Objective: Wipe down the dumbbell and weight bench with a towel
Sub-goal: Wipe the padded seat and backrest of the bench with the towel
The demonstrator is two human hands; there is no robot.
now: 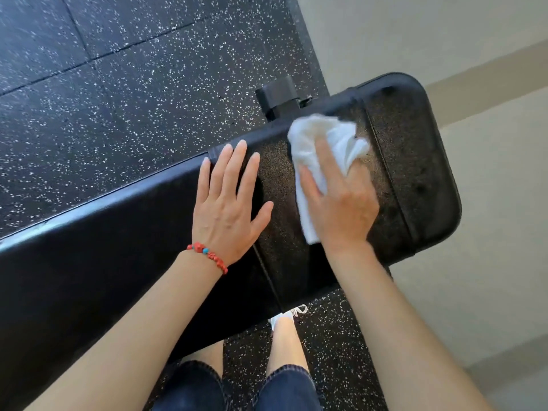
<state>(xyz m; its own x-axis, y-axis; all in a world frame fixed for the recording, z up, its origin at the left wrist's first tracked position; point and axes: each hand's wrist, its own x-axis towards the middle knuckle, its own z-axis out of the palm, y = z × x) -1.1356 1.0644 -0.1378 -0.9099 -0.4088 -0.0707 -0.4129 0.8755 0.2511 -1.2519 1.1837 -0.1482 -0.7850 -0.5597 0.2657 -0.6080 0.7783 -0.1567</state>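
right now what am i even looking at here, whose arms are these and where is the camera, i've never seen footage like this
There is one picture, taken by a wide-angle camera worn on a person's head, looking down past their own arms. No robot is involved; a person is working with bare hands.

The long black padded thing running across the view is a weight bench, standing on speckled black rubber flooring. The left hand, with a red bead bracelet on its wrist, lies flat and open on the pad, holding nothing. The right hand presses a crumpled white towel against the bench's textured end section, as in wiping.

At the bottom you see the person's knees in dark denim and a white shoe. No dumbbell is in view.
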